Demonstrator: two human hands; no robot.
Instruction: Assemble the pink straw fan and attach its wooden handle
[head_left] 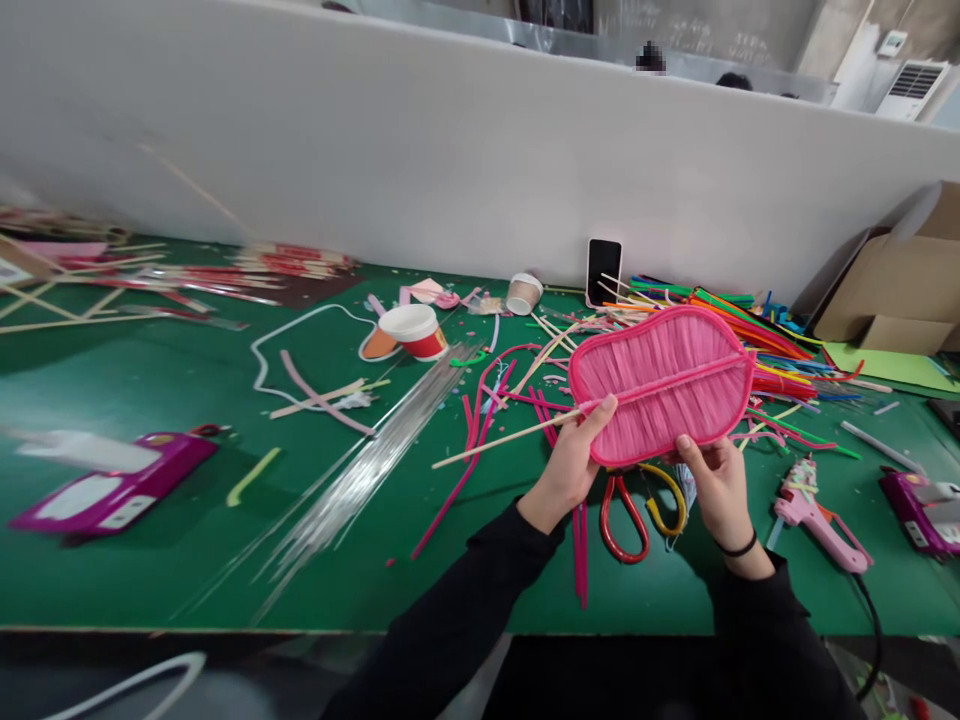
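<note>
Both my hands hold up a pink leaf-shaped piece (664,382) made of pink threads inside a pink rim, with a thin wooden stick (502,440) running out from its left end. My left hand (570,465) pinches the leaf's left end where the stick joins. My right hand (716,480) grips the lower right rim, thumb on top. Under the leaf lie red and yellow-handled scissors (634,510) on the green table (225,560).
Pink strips (480,420), a bundle of thin wires (375,460), a pile of colourful sticks (757,340), paper cups (412,330), a phone (604,270), a pink glue gun (817,515), magenta boxes (112,485) and a cardboard box (900,290) lie about. A white partition stands behind.
</note>
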